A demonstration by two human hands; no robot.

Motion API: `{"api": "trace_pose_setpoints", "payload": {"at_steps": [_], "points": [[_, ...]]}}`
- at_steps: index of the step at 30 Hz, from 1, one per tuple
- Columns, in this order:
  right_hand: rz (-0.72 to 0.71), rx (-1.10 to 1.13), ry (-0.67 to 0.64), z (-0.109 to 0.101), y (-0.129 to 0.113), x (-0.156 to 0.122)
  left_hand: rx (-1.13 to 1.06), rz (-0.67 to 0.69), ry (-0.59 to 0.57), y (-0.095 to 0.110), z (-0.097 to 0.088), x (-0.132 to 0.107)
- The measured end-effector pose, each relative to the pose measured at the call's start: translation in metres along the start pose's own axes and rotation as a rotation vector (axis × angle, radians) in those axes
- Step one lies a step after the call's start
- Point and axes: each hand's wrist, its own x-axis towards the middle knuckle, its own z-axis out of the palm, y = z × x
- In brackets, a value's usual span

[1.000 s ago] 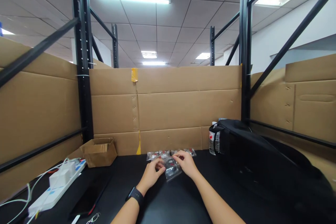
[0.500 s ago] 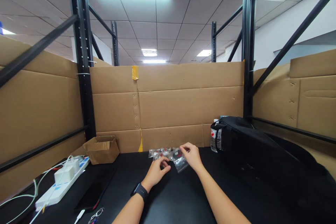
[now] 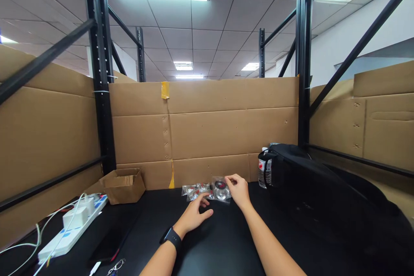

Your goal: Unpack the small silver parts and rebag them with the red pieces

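Between finger and thumb, my right hand [image 3: 238,192] pinches the upper right edge of a small clear plastic bag [image 3: 221,189]. Round pieces show inside it, one dark with a reddish centre and one pale. My left hand [image 3: 193,213] is open, its thumb apart from the curved fingers, and holds nothing. Just beyond its fingertips, several more clear bags [image 3: 193,189] with small round pieces and red spots lie together on the black tabletop [image 3: 213,246]. Their exact contents are too small to make out.
A cardboard wall [image 3: 210,133] closes off the back. To the left are an open cardboard box [image 3: 124,192], a white power strip [image 3: 73,228] with cables, a dark phone [image 3: 108,241] and a key ring [image 3: 116,266]. Rightward stand a water bottle [image 3: 264,172] and a large black bag [image 3: 323,198].
The bag in my right hand has swung from a slanted hang to a flatter, squarer position, and its round pieces now show clearly. My left thumb and fingers have spread a little.
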Motion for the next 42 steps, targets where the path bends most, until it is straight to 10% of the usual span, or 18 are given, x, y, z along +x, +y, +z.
{"api": "trace_pose_setpoints", "payload": {"at_steps": [13, 17, 22, 26, 31, 38, 42], "points": [[0.066, 0.228, 0.05, 0.006, -0.013, -0.007, -0.034, 0.027, 0.085, 0.001, 0.002, 0.004], [0.081, 0.342, -0.1, 0.016, -0.016, -0.012, -0.181, 0.028, 0.337, -0.002, 0.003, 0.012], [0.13, 0.386, -0.275, 0.031, -0.016, -0.023, -0.392, -0.012, 0.276, -0.004, -0.013, 0.012], [0.133, 0.4, -0.32, 0.041, -0.014, -0.031, -0.191, 0.038, 0.152, 0.002, -0.028, 0.003], [0.135, 0.324, -0.409, 0.036, -0.011, -0.031, 0.195, 0.106, 0.287, 0.01, -0.039, 0.0], [-0.013, -0.283, -0.977, 0.005, -0.024, -0.041, 0.81, -0.46, 0.591, -0.023, -0.085, -0.018], [0.002, -0.424, -1.11, 0.005, -0.034, -0.05, 0.919, -0.695, 0.538, -0.049, -0.103, -0.034]]}}
